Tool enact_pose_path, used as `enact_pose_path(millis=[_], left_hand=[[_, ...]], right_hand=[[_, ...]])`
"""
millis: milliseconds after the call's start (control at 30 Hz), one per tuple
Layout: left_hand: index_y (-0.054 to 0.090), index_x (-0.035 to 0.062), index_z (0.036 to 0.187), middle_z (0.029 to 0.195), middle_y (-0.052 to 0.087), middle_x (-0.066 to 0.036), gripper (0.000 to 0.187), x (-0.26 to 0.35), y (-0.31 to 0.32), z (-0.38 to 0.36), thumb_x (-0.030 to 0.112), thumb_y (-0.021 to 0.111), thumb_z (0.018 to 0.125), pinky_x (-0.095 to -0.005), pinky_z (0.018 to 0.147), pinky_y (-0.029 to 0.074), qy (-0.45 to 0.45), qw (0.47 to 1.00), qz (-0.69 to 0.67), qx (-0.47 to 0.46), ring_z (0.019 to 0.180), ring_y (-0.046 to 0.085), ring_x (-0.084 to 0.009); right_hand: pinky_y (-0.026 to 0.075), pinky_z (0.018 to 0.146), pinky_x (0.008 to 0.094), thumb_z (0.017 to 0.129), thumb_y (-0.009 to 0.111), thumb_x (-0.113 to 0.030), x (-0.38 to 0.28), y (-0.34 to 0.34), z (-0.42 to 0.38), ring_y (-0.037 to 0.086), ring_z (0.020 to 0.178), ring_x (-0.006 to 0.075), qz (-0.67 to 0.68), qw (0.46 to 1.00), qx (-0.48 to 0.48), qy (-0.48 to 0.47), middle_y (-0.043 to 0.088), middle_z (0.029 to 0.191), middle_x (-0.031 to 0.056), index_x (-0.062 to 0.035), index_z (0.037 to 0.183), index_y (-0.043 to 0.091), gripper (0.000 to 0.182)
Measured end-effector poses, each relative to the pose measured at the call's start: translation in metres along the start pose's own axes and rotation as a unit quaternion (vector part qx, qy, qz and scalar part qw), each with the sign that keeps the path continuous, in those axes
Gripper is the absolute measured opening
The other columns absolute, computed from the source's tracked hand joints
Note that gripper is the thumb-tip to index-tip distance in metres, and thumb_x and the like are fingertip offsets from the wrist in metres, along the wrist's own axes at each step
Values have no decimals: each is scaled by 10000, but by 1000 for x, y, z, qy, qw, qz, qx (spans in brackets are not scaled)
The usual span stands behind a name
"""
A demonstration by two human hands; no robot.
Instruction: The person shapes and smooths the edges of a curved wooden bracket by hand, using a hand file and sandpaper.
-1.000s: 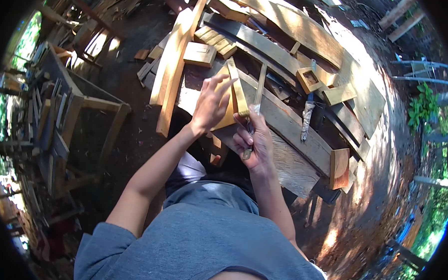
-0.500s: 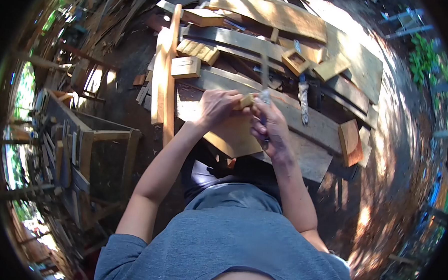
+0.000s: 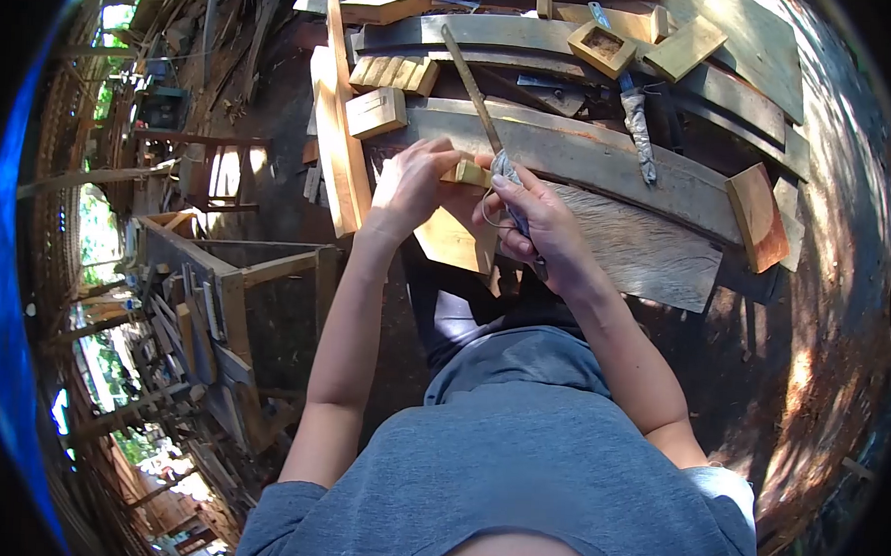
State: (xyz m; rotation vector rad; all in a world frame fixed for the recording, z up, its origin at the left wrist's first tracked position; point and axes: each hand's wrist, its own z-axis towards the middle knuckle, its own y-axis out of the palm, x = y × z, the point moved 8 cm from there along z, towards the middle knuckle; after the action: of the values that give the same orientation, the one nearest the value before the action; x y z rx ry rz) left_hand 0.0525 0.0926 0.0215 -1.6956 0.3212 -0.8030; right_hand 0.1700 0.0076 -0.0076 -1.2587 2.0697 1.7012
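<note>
My left hand (image 3: 407, 189) pinches one end of a small wooden block (image 3: 470, 173), its fingers closed over the top. In my right hand (image 3: 547, 228) is a long, narrow, file-like tool (image 3: 470, 84) with a wrapped handle, its blade pointing away and up to the left. The wrapped part passes close to the block's right end, and a thin loop hangs by my right fingers. Below the hands lies a pale wooden board (image 3: 454, 241). Beyond my left hand sit a slotted wooden block (image 3: 376, 112) and a ridged wooden block (image 3: 395, 73).
Grey planks (image 3: 570, 149) cross the workbench. A hollowed wooden box (image 3: 602, 48), another tool with a wrapped handle (image 3: 637, 132) and a reddish-faced block (image 3: 758, 218) rest toward the right. Upright timber (image 3: 337, 144) edges the left side. A wooden frame (image 3: 231, 289) stands on the left.
The view has shifted, so the bench sits higher and further right. The tool's blade has swung from nearly upright to leaning left. The block stays in my left hand.
</note>
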Motion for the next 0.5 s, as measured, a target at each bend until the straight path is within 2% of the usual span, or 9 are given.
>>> enact_pose_path(millis=[33,67,133,200,233,333,367,400,500], left_hand=[[692,131,1214,1028,670,-108,421,8,-6,-4,107,788,805,-396,892,533,-9,1000,-18,-13,1023,642,-323],[692,131,1214,1028,670,-108,421,15,-7,-13,107,788,805,-396,892,533,-1,1000,-14,-24,1023,642,-323],[616,98,1336,1085,671,-122,431,23,-27,-31,94,713,916,-376,923,521,-10,993,-95,65,1051,646,-290],[580,37,1318,1095,656,-126,329,8,-41,-43,95,632,998,-343,890,510,-132,928,-312,156,1042,640,-220],[614,15,1240,1050,676,-117,241,15,-52,-49,152,510,1072,-310,840,530,-158,915,-292,230,1029,659,-126],[615,12,1210,915,680,-124,217,55,-41,-46,150,541,1059,-295,696,542,-195,952,-121,205,823,686,-142],[618,4,1220,805,670,-118,227,69,-39,-42,142,569,1046,-307,597,536,-109,956,-76,262,680,685,-180],[655,-10,1197,806,675,-123,219,79,-44,-41,108,608,1019,-311,609,539,-97,954,-18,284,712,707,-195],[687,-37,1144,866,694,-170,214,81,-44,-49,87,654,973,-391,651,552,-98,953,5,286,735,702,-293]], right_hand=[[315,412,156,1088,475,-277,1,-2,0,364,438,-7,11,1000,3,-4,643,848,40,-87,1464,467,421],[311,411,163,1093,462,-285,4,-8,-2,359,444,-2,7,1000,26,7,599,810,16,-86,1478,455,434],[308,410,171,1097,448,-293,7,-20,-9,354,451,4,14,998,59,15,556,772,-8,-84,1492,443,447],[280,395,192,1095,450,-320,3,-34,-20,365,460,7,-26,993,110,-25,478,727,-30,-78,1494,444,467],[352,418,224,1089,436,-326,2,-38,-23,382,462,44,-78,990,118,-26,487,741,-19,-92,1551,383,521],[461,486,319,1077,434,-306,-5,-7,-40,516,459,146,-214,971,90,-47,612,820,66,-87,1584,329,563],[526,600,420,1068,439,-283,-1,-1,-39,652,545,287,-287,942,83,-151,687,840,191,-80,1598,293,587],[530,644,450,1067,433,-263,-6,11,-46,703,637,348,-316,942,58,-93,684,791,263,-58,1593,287,584],[532,656,445,1068,432,-248,-11,11,-52,698,643,347,-342,926,93,-132,643,689,250,-29,1572,329,559]])
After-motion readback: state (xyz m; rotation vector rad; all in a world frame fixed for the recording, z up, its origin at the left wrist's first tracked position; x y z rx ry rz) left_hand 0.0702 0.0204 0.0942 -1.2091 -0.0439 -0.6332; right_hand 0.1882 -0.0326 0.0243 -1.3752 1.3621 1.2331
